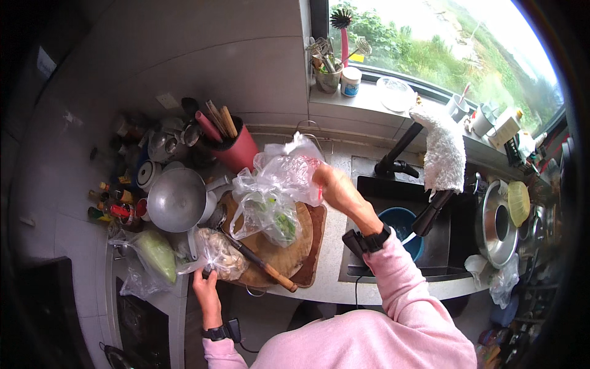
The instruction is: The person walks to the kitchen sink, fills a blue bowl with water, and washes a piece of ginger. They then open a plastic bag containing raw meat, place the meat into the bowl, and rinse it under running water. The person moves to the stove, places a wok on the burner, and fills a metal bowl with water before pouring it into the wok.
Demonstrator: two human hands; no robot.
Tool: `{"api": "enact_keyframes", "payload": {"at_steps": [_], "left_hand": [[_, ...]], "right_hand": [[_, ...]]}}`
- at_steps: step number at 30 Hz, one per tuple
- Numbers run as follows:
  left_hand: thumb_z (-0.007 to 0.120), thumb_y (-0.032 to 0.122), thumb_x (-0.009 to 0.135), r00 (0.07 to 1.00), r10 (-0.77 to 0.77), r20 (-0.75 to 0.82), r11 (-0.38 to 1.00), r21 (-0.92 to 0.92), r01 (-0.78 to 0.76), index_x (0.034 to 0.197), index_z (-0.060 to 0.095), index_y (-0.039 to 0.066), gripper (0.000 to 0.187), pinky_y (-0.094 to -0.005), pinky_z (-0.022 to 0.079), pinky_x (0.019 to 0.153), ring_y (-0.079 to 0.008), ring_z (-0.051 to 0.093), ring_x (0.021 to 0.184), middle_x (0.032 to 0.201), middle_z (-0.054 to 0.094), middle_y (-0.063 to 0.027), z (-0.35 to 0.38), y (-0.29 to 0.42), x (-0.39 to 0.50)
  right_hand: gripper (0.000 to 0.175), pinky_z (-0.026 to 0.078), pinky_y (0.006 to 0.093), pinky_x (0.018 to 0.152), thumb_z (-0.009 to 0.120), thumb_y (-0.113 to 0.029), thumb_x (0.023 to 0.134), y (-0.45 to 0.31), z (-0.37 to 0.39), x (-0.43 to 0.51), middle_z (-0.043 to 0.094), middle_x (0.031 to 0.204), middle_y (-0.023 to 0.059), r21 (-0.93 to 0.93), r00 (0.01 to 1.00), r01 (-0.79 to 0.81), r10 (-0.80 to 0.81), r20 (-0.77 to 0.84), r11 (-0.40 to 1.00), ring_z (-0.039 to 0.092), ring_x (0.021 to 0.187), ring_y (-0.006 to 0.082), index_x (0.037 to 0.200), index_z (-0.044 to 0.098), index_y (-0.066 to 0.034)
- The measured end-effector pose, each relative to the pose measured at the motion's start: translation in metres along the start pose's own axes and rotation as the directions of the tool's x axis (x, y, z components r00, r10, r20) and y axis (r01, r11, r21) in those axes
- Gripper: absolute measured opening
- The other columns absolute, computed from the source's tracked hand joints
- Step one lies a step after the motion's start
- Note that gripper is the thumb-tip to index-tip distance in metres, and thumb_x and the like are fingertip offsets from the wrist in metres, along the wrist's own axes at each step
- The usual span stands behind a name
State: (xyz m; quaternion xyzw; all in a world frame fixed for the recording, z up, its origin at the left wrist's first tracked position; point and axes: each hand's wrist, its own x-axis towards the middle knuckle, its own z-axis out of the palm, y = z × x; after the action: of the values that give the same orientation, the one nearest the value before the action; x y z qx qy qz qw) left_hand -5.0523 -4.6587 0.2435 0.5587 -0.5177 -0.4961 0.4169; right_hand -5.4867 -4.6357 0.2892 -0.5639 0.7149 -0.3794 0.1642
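My right hand (pixel 333 187) grips a clear plastic bag (pixel 288 170) above the back of a round wooden chopping board (pixel 302 230). Beneath it, another clear bag with green vegetables (pixel 283 223) lies over the board. My left hand (pixel 206 283) has its thumb and fingertips at the knotted neck of a clear bag of pale brown food pieces (pixel 221 253); whether it pinches the plastic is hard to tell. A knife with a wooden handle (pixel 279 276) rests along the board's left side, its handle towards me. A bagged pale green vegetable (pixel 156 256) lies further left.
Metal pans (pixel 177 199) and sauce bottles (pixel 122 210) crowd the left. Behind the board stands a red knife block (pixel 237 147). On the right, a black sink (pixel 438 244) holds a blue basin (pixel 392 219) under a black faucet (pixel 392 166) with a white cloth (pixel 442 147) over it.
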Motion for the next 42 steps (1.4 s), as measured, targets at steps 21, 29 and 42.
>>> {"api": "enact_keyframes", "payload": {"at_steps": [21, 29, 42], "left_hand": [[0.063, 0.002, 0.092, 0.964, -0.229, 0.137, 0.967, -0.086, 0.242, 0.113, 0.065, 0.0, 0.022, -0.0224, 0.048, 0.076, -0.0068, 0.059, 0.085, 0.103, 0.067, -0.0022, 0.002, 0.018, -0.053], [0.062, 0.004, 0.094, 0.902, -0.256, 0.347, 0.967, 0.074, 0.246, 0.116, 0.065, 0.0, 0.023, -0.0165, 0.038, 0.065, 0.0005, 0.046, 0.071, 0.09, 0.061, 0.0061, 0.01, 0.03, -0.062], [0.062, 0.005, 0.095, 0.821, -0.273, 0.501, 0.962, 0.126, 0.243, 0.117, 0.066, 0.003, 0.022, -0.0163, 0.033, 0.059, 0.0015, 0.04, 0.065, 0.079, 0.054, 0.0095, 0.023, 0.03, -0.054]], "right_hand": [[0.023, 0.047, 0.0435, 0.076, 0.06, -0.027, 0.084, 0.08, 0.133, 0.083, 0.06, 0.113, 0.0125, -0.614, 0.977, 0.179, -0.215, 0.016, 0.769, 0.058, 0.098, 0.03, 0.1, 0.069, -0.013], [0.027, 0.043, 0.0478, 0.087, 0.057, -0.033, 0.086, 0.083, 0.146, 0.084, 0.059, 0.109, 0.0096, -0.671, 0.982, 0.065, -0.167, -0.088, 0.739, 0.053, 0.106, 0.0295, 0.103, 0.065, -0.0134], [0.034, 0.044, 0.0505, 0.088, 0.057, -0.033, 0.089, 0.074, 0.12, 0.097, 0.067, 0.107, 0.0117, -0.629, 1.0, -0.011, 0.024, 0.012, 0.777, 0.06, 0.104, 0.0305, 0.113, 0.064, -0.0109]]}}
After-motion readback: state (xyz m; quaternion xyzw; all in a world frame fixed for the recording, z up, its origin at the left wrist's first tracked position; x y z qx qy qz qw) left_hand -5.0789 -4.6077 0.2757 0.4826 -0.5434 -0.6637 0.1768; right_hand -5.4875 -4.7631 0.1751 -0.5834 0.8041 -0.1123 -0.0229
